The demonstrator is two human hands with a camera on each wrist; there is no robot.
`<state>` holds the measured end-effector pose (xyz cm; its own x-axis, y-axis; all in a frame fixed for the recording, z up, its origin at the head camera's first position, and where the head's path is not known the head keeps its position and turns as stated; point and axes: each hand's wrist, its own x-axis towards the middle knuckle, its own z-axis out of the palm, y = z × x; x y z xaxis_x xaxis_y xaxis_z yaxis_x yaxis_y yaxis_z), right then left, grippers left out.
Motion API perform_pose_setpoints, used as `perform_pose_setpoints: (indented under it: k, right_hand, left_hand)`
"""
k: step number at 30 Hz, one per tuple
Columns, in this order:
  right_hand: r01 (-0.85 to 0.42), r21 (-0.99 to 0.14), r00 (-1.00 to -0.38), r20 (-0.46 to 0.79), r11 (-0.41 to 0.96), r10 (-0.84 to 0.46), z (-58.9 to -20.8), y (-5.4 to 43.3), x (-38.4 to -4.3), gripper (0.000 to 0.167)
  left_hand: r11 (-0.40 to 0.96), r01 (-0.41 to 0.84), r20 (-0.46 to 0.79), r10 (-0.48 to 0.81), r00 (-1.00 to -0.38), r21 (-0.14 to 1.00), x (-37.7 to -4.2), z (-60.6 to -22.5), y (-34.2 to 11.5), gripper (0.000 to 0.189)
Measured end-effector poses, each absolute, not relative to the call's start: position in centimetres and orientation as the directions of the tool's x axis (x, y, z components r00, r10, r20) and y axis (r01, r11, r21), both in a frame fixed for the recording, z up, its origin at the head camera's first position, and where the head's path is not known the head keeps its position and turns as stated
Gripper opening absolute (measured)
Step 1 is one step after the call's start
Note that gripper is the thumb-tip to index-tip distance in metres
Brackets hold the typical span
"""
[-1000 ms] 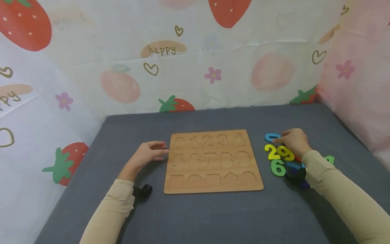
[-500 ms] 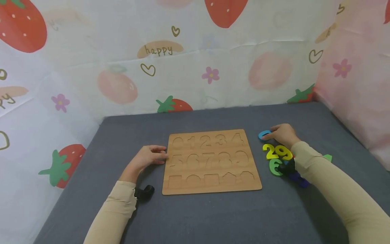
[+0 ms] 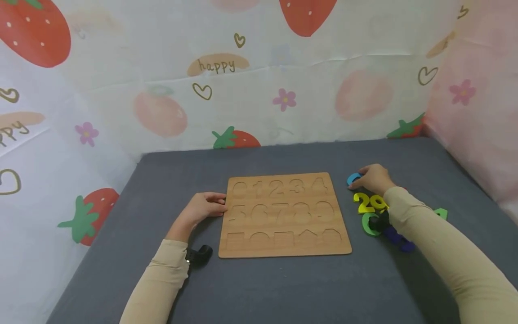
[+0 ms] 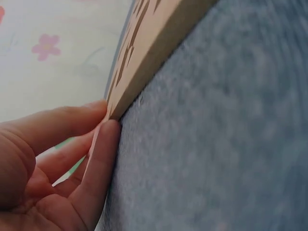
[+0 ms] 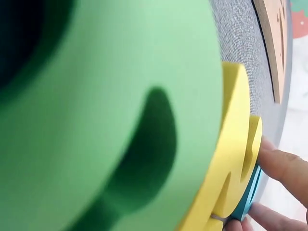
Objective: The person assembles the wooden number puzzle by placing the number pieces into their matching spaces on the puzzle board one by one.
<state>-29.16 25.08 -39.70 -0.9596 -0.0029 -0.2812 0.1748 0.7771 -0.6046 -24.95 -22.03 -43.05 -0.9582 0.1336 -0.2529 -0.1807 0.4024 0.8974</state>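
Note:
A wooden number board (image 3: pixel 283 220) with cut-out number and shape recesses lies flat on the dark grey table. My left hand (image 3: pixel 202 209) is at its left edge; the left wrist view shows thumb and fingertips touching the board's side (image 4: pixel 139 72), fingers fairly straight. My right hand (image 3: pixel 376 178) pinches a blue ring-like number piece, seemingly a 0 (image 3: pixel 353 178), right of the board's far corner. Thumb and fingers are on either side of that blue piece (image 5: pixel 248 195) in the right wrist view. Just nearer lie a yellow 2 (image 3: pixel 364 203) and a yellow 9 (image 3: pixel 378 202).
A green 6 (image 3: pixel 369 224) and dark blue pieces (image 3: pixel 398 239) lie partly under the right wrist camera (image 3: pixel 379 221). A green piece (image 3: pixel 442 213) shows past the right sleeve. The left wrist camera (image 3: pixel 200 255) hangs near the board. A printed cloth (image 3: pixel 307 108) stands behind the table.
My right hand has taken the blue piece slightly left, towards the board, away from the other numbers. My left hand's fingers have come closer against the board's left edge.

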Motion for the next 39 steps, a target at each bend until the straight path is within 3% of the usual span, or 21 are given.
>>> perform_pose_setpoints:
  k: [14,24,39]
  right_hand:
    - [0.116,-0.647,-0.973,-0.226,0.754,-0.045,-38.5,23.5,-29.3,0.074]
    - [0.004,-0.712,-0.979,-0.147,0.702,-0.144,-38.3,18.9,-29.8,0.069]
    - [-0.034,-0.767,-0.965,-0.143,0.64,-0.222,-38.2,11.9,-30.2,0.063]
  left_hand:
    - [0.407,-0.161,-0.217,0.096,-0.972,0.899,-24.5,-43.5,-21.6,0.049]
    - [0.401,-0.16,-0.212,0.088,-0.973,0.902,-24.3,-43.4,-21.6,0.048]
    - [0.41,-0.161,-0.214,0.086,-0.973,0.898,-24.3,-43.5,-21.6,0.049]
